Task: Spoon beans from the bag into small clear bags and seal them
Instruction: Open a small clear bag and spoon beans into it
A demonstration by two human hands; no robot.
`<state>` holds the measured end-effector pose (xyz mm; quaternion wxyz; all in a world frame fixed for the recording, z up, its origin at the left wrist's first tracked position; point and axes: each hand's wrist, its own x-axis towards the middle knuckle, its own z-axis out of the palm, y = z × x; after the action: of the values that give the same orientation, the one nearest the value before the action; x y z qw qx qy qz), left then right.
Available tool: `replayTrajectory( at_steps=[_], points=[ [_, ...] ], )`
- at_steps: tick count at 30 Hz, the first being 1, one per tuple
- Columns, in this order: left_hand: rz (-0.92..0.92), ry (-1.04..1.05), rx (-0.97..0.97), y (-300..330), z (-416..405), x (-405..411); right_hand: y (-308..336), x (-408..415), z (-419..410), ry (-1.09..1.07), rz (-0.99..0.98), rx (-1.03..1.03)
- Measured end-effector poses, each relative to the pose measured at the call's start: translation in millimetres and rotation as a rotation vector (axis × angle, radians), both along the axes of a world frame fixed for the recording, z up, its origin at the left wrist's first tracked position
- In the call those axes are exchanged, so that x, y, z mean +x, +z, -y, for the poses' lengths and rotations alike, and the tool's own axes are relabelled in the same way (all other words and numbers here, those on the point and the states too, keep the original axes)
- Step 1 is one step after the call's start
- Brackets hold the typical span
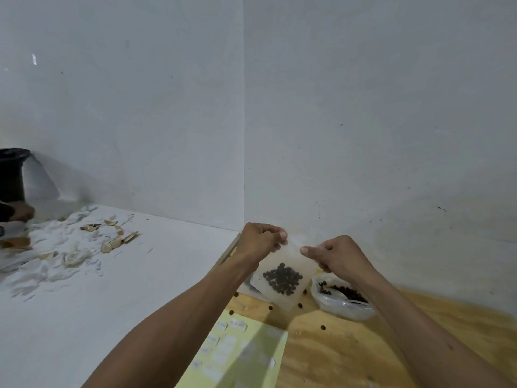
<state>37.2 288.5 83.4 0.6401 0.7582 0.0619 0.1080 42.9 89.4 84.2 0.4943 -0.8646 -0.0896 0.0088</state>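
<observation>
A small clear bag (282, 275) with a cluster of dark beans in its lower half hangs upright above the wooden table (349, 348). My left hand (258, 240) pinches its top left corner, and my right hand (334, 254) pinches the top right corner. Behind my right forearm lies the larger clear bag of beans (340, 299), open at the top, with dark beans inside. No spoon can be made out. A few loose beans (323, 327) lie scattered on the wood.
A yellow sheet with small white labels (223, 351) lies on the table under my arms, partly covered by a clear plastic piece (260, 351). A white surface (98, 303) to the left holds crumpled plastic and brown scraps (112, 242). A black object (11, 175) stands far left. White walls form a corner behind.
</observation>
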Motion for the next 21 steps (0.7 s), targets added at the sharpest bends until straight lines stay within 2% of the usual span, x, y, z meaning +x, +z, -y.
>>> replayTrajectory(
  at_steps=[3,8,10,14,17,21],
  points=[
    [0.015,0.009,-0.034,3,0,1,2,-2,6,0.062,-0.07,0.082],
    [0.002,-0.003,-0.058,5,7,2,4,-1,7,-0.046,0.028,0.0],
    [0.006,0.014,-0.08,8,6,3,1,0,8,-0.047,0.03,0.085],
    [0.015,0.044,-0.182,13,-1,9,-10,-2,7,0.097,-0.162,0.253],
    [-0.012,-0.004,-0.216,10,-6,10,-14,-3,0,0.078,-0.228,0.415],
    [-0.208,-0.115,-0.036,0,-19,8,-16,5,-9,-0.027,-0.237,0.484]
  ],
)
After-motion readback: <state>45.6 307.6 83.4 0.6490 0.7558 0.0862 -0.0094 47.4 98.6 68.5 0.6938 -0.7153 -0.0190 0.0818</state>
